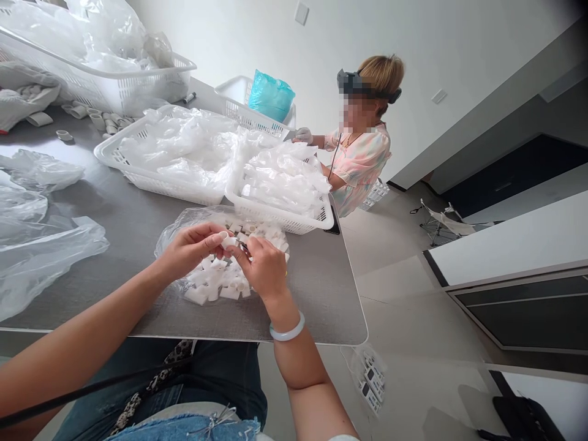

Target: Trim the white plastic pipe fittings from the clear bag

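Observation:
My left hand (pixel 190 248) and my right hand (pixel 261 266) meet over a pile of small white plastic fittings (pixel 220 278) lying on a clear plastic bag on the grey table (pixel 316 288). The left thumb and fingers pinch one small white fitting (pixel 228 242). My right hand is closed in a pinch against the same piece; a thin dark bit shows at its fingertips, too small to name. A pale bangle sits on my right wrist.
Two white baskets (pixel 280 217) full of clear bagged parts stand behind the pile. More baskets, a teal bag (pixel 271 95) and loose plastic bags (pixel 41 245) lie to the left and back. A co-worker in gloves (pixel 361 153) sits at the far end. The table's rounded corner is at right.

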A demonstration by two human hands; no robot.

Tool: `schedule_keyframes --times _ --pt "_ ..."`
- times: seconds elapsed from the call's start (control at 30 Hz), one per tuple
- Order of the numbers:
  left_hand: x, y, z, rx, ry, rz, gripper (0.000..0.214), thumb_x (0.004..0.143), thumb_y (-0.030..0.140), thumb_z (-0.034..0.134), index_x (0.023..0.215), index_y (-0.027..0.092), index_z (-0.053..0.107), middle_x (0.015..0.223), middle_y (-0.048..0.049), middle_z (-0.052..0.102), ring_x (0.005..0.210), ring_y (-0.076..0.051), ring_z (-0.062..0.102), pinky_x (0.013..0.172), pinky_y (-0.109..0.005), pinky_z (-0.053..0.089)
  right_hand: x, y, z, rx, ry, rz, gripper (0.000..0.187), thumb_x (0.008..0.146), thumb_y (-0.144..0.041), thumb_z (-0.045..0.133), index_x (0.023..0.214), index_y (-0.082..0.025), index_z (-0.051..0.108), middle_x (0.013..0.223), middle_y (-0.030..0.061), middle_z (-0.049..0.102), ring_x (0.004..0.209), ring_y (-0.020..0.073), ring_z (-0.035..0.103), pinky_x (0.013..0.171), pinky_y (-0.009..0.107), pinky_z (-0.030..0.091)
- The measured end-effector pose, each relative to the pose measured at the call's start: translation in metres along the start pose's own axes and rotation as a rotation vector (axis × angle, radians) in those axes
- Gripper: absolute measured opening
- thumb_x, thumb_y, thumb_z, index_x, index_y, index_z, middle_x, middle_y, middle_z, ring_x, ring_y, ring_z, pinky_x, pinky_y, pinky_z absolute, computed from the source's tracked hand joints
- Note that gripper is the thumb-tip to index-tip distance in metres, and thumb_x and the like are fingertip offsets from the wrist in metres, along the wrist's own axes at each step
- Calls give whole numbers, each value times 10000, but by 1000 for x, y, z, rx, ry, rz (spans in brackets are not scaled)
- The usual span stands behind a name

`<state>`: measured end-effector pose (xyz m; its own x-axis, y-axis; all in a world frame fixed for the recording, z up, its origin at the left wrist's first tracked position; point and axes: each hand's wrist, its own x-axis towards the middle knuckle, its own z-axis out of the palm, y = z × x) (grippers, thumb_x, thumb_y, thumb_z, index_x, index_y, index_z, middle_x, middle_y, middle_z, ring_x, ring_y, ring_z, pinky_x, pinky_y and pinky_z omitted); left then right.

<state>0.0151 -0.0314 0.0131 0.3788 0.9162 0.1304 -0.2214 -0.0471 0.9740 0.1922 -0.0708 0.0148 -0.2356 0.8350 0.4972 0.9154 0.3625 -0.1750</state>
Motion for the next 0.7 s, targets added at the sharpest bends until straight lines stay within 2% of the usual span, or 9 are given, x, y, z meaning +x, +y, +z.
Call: schedule_keyframes --times 0.1,0.2,0.37,0.53,0.7 --pt "0 1 0 -81 -23 -21 316 709 466 856 849 193 783 871 -89 778 790 -233 719 661 -316 600 0 -1 -1 67 6 -16 539 1036 -540 331 707 -189 576 616 3 568 600 101 526 539 214 279" --pt "0 2 -2 -121 -30 -6 296 641 399 915 866 241 805 1035 -66 787 1055 -291 711 852 -363 617 0 0 -3 135 26 49 623 1012 -630 256 677 -185 533 600 1 547 560 93 499 508 200 284" --pt "-1 3 -3 -94 -32 9 403 634 348 923 1001 241 795 1110 -46 777 1178 -292 672 1027 -381 564 2 0 -8 223 3 114 723 931 -773 141 682 -189 488 595 -13 506 523 81 456 478 181 292" --pt "-2 5 0 -13 -43 48 416 653 296 894 1054 275 784 1152 -15 764 1235 -324 634 1072 -420 540 2 0 -8 226 -27 97 728 933 -764 112 697 -188 490 610 -10 511 532 84 463 486 178 302" --pt "-3 5 1 53 -23 110 370 669 223 853 1032 252 789 1130 -24 767 1155 -329 669 950 -382 601 1 3 -6 72 7 46 680 985 -688 176 632 -194 481 537 -14 461 503 91 443 472 214 228"
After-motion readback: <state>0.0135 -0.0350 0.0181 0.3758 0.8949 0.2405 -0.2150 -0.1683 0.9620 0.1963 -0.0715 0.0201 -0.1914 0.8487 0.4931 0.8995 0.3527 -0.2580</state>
